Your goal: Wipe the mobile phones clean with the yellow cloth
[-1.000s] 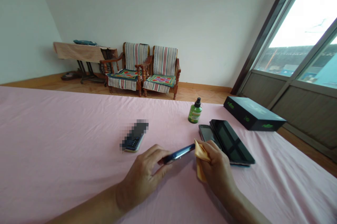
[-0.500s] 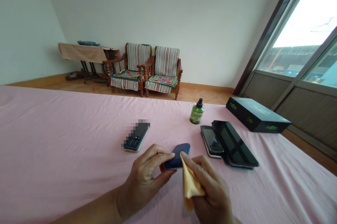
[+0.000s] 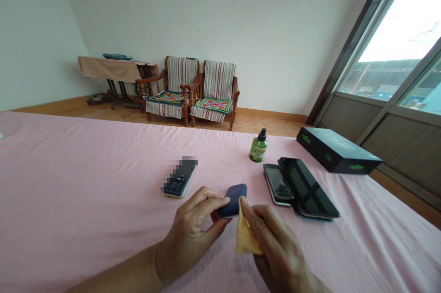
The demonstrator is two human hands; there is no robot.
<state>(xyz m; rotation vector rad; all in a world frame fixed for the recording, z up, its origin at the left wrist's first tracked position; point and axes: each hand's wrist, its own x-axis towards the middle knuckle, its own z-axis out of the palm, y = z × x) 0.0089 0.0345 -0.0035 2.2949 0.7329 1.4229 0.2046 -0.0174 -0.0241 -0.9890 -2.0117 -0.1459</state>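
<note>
A small dark blue phone (image 3: 234,199) is pinched at its left end by my left hand (image 3: 191,228), thumb below and fingers on top. My right hand (image 3: 280,242) grips a yellow cloth (image 3: 246,235), pressing it against the phone's right edge. The cloth hangs down under my right thumb and fingers. Left of the hands, a keypad phone (image 3: 181,178), partly blurred out, lies on the pink sheet (image 3: 86,201). To the right lie a smaller touchscreen phone (image 3: 278,183) and a large black tablet (image 3: 308,187), side by side and touching.
A green spray bottle (image 3: 258,147) with a black cap stands behind the phones. A black box (image 3: 339,149) lies at the back right. Beyond the sheet's far edge are two wooden chairs (image 3: 213,86) and a cloth-covered table (image 3: 110,67).
My right hand and the cloth have shifted slightly along the blue phone's right edge. The blue phone has tilted a little in my left hand. Other objects have stayed put.
</note>
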